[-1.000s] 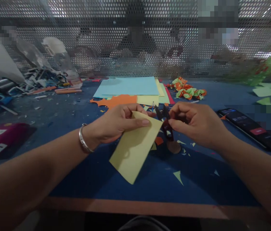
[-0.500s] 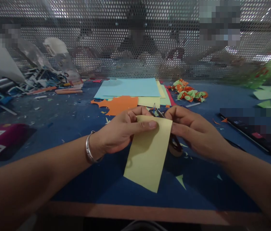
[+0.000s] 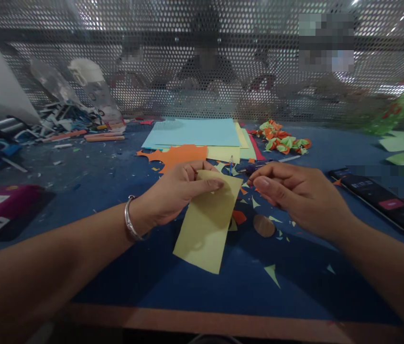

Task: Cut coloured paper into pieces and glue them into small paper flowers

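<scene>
yellow paper [image 3: 207, 224] between left hand [image 3: 176, 193] fingertips

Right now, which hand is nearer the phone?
Right. The right hand is just left of the phone, with a strip of blue table between them. The left hand is farther left, beyond the right hand, pinching the yellow paper.

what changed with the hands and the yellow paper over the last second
The right hand has drawn back to the right, off the yellow paper strip, which it met half a second ago. The small dark scissors seen in it a second ago are hidden now, so whether it holds them is unclear. The left hand still pinches the strip's top edge, and the strip has swung slightly. The coloured paper stack and black phone stayed put.
</scene>
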Tool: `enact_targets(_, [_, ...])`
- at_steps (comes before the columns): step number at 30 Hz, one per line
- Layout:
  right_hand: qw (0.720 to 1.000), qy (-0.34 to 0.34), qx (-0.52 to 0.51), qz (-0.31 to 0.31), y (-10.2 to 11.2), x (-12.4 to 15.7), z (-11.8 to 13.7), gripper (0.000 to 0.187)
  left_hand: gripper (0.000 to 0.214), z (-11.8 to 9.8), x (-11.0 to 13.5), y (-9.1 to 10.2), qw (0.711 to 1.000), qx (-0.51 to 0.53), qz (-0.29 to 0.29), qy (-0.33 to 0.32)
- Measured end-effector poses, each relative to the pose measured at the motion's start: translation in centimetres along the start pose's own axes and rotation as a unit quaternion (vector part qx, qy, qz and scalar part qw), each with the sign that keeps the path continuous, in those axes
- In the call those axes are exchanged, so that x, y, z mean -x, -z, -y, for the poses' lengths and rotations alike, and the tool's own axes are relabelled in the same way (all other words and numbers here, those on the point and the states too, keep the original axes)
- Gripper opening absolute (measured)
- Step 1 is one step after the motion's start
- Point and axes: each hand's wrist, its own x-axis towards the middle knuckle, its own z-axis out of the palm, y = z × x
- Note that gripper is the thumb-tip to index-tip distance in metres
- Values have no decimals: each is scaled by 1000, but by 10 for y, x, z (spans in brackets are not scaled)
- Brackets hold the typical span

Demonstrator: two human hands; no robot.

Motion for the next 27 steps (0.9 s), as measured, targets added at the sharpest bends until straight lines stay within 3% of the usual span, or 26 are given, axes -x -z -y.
enact_targets(9, [994,23,103,23,0,3,-1,41,22,-3,4,-2,999,2,27,33])
enact_targets(17, [993,52,101,27,-1,4,0,33,23,0,5,-2,998,-16,50,21])
enact_targets(27, [993,59,97,40,0,5,-1,35,23,-2,8,-2,997,-49,51,23])
